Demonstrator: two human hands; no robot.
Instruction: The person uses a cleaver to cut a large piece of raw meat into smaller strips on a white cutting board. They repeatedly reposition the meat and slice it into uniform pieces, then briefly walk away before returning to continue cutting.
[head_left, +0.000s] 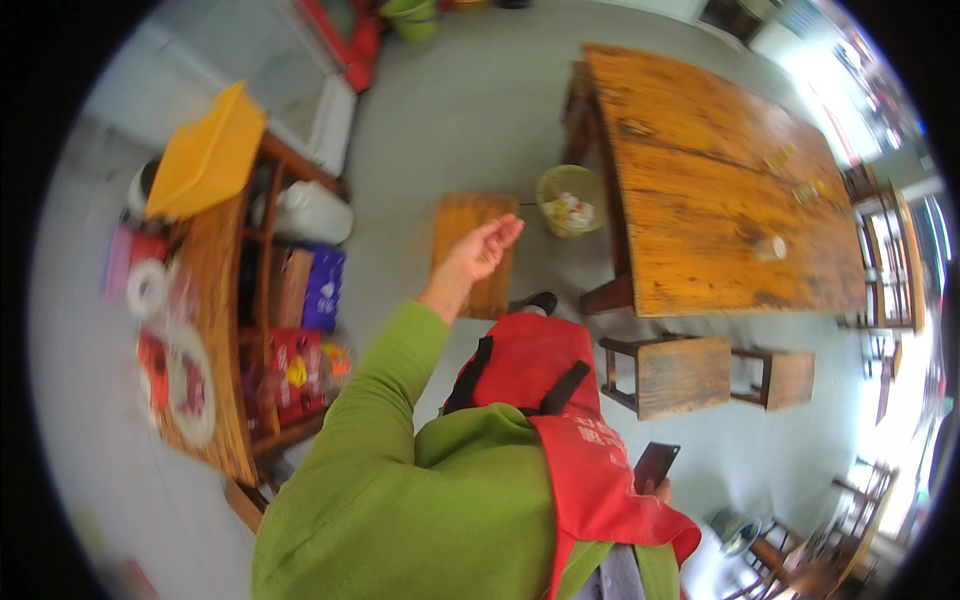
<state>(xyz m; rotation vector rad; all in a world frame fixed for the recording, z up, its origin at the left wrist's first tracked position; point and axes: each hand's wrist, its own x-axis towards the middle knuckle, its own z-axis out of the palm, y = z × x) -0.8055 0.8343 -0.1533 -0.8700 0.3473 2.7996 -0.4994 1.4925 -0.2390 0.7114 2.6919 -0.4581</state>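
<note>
My left hand reaches forward over a wooden stool, its fingers loosely curled and nothing seen in them. Whether it touches the stool cannot be told. Down at the right, beside the red apron, my right hand grips a dark smartphone; most of that hand is hidden behind the apron. A green wastebasket with crumpled white waste in it stands just right of my left hand.
Right of the basket is a large wooden table bearing a white cup. Wooden stools stand near its front edge. At left, a wooden shelf unit holds a yellow bin, a white jug and packages.
</note>
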